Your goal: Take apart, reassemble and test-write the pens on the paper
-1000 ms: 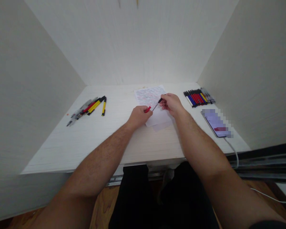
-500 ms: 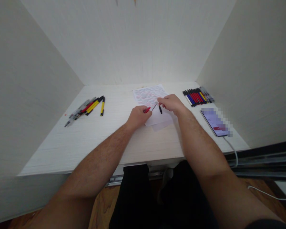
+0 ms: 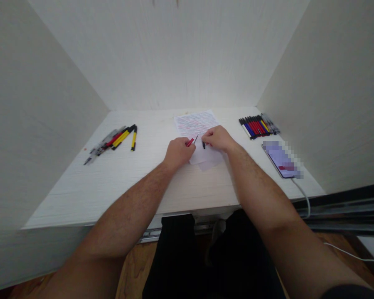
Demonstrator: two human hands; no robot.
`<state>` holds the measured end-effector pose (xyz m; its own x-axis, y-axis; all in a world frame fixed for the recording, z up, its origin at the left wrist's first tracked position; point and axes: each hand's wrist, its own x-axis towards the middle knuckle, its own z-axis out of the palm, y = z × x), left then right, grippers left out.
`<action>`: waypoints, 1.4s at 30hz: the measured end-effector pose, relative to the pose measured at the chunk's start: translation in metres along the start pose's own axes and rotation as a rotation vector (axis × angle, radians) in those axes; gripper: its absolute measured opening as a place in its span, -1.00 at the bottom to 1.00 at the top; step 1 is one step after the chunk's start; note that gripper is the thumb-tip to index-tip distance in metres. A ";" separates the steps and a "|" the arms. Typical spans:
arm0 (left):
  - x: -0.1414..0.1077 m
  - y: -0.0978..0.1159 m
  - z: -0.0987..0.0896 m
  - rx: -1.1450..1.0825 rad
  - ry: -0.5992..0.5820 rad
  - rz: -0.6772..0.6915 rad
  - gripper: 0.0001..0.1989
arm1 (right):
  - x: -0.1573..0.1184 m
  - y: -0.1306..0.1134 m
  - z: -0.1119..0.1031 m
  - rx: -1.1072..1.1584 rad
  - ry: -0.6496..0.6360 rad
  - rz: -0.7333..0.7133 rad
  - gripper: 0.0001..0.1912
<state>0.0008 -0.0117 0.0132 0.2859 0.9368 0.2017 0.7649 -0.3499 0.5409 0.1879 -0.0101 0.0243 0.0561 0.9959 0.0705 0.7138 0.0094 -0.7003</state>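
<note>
My left hand (image 3: 179,150) is closed around a red pen barrel (image 3: 190,142), whose end pokes out past the thumb. A thin dark rod like a pen refill (image 3: 196,138) also sticks up from the same fingers. Close by on the right, my right hand (image 3: 218,138) pinches a small black pen part (image 3: 203,145), pointing down. Both hands are over white sheets of paper (image 3: 202,156); the upper sheet (image 3: 195,121) is covered in blue and red pen strokes. The hands are slightly apart.
Left on the white desk (image 3: 137,178) lies a loose pile of pens (image 3: 112,141), yellow, red and clear. A row of pens (image 3: 257,126) lies at the right, with a phone (image 3: 282,160) on a cable (image 3: 303,193) nearer me. White panels enclose the desk.
My right hand has moved slightly left and toward me, off the thin rod's tip, and the black part has shifted left with it. My left hand has barely moved.
</note>
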 end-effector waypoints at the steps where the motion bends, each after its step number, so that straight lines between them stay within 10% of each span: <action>1: 0.000 0.000 0.000 0.012 0.006 -0.005 -0.79 | -0.001 -0.001 0.002 -0.056 -0.025 -0.048 -0.89; 19: -0.003 0.008 0.005 0.038 -0.075 0.046 -0.63 | -0.004 -0.004 -0.008 -0.318 -0.075 -0.057 -0.88; 42: 0.023 -0.049 -0.015 -0.015 0.114 -0.108 -0.79 | 0.020 0.057 -0.018 -0.198 0.383 0.326 -0.83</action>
<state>-0.0390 0.0271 0.0039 0.1350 0.9632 0.2325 0.7788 -0.2482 0.5760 0.2425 0.0092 -0.0015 0.5208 0.8400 0.1521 0.7328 -0.3485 -0.5843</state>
